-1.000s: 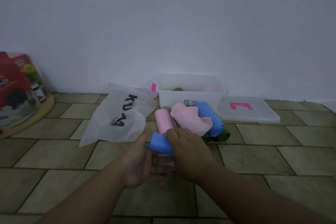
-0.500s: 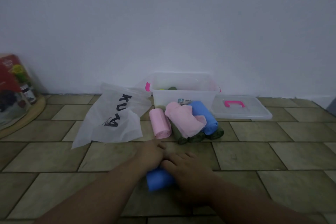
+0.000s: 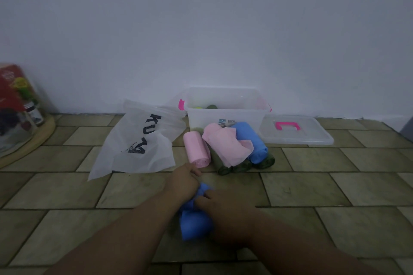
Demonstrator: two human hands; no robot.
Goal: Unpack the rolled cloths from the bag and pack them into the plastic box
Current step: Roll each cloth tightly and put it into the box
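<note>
Head view: the left hand (image 3: 184, 182) and right hand (image 3: 225, 210) both press, fingers curled closed, on a blue cloth (image 3: 194, 222) lying on the tiled floor (image 3: 312, 185). The remaining rolled cloths (image 3: 228, 146) lie just before the open plastic box (image 3: 225, 105); the bag (image 3: 138, 140) lies left of them.

Tiled floor (image 3: 290, 185) carries bag (image 3: 138, 143), plastic box (image 3: 223, 111), lid (image 3: 295, 131), rolled cloths (image 3: 230, 147).

A single head-worn view looks forward and down across the tiled floor (image 3: 290, 187) toward a plain wall (image 3: 201, 29) — wide-angle, so the floor lines bow. Both forearms enter from the bottom edge, close to the lens, while the plastic box (image 3: 225, 116) sits farther off at the wall's foot — mid-frame.
</note>
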